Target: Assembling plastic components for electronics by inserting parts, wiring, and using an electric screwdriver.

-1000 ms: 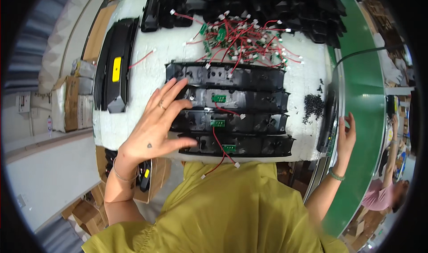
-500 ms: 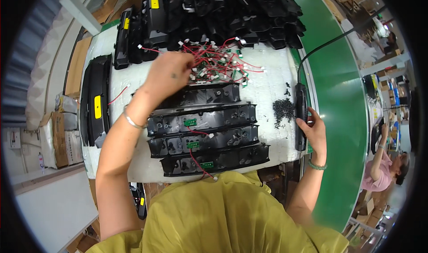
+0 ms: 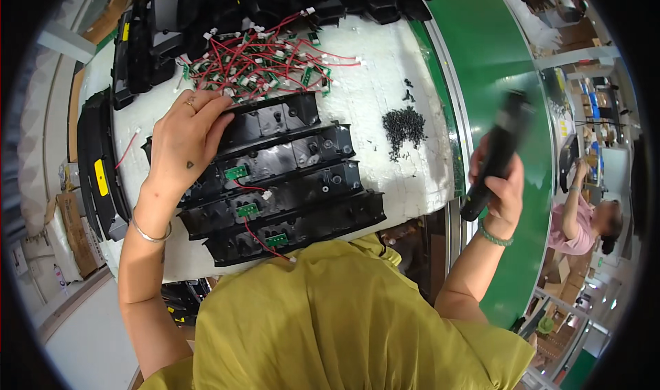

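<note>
Black panels (image 3: 275, 177) under left hand (image 3: 184, 142), right hand (image 3: 496, 173) gripping black tool (image 3: 496, 153)

My one view comes from the camera on my head, looking almost straight down over my chest at the white worktable (image 3: 385, 108). It sits close: my yellow-green shirt (image 3: 330, 307) fills the 6 o'clock edge. My left hand (image 3: 185, 146) enters from 8 o'clock, my right hand (image 3: 498, 177) from 4 o'clock. The green conveyor belt (image 3: 495, 53) bends from 12 towards 4 o'clock under the fisheye. No second view shares the scene.
</note>
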A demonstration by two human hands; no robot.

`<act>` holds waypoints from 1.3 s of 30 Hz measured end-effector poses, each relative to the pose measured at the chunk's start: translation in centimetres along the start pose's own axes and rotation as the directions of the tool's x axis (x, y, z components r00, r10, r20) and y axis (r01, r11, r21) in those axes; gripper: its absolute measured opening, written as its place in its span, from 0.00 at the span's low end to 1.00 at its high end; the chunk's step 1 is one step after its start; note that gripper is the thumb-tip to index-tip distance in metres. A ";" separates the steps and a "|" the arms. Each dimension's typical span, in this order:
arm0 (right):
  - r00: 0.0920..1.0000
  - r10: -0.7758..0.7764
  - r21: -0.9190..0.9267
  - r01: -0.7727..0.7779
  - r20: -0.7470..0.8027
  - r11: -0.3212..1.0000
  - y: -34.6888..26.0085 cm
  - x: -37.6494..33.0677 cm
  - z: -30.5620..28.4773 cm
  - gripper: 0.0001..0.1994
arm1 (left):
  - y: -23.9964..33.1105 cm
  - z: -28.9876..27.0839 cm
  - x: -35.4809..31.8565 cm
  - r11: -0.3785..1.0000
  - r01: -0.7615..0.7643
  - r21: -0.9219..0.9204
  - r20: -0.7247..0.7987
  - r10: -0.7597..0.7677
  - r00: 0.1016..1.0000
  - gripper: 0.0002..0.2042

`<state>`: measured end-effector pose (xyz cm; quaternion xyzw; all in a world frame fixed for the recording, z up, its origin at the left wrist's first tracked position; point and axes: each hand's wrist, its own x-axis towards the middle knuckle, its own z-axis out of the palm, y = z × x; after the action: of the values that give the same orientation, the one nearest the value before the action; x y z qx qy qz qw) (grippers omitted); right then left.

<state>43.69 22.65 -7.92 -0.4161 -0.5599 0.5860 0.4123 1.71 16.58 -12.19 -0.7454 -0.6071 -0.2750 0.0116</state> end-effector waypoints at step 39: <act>0.823 -0.527 0.336 0.567 -0.212 0.752 -0.5 4.0 11.5 0.18 | 9.2 6.2 3.7 0.913 -0.280 -0.298 0.104 0.322 0.941 0.11</act>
<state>31.57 22.87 -7.25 -0.1746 -0.5088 0.5151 0.6673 12.97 19.66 -12.95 -0.8429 -0.4391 -0.2955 -0.0971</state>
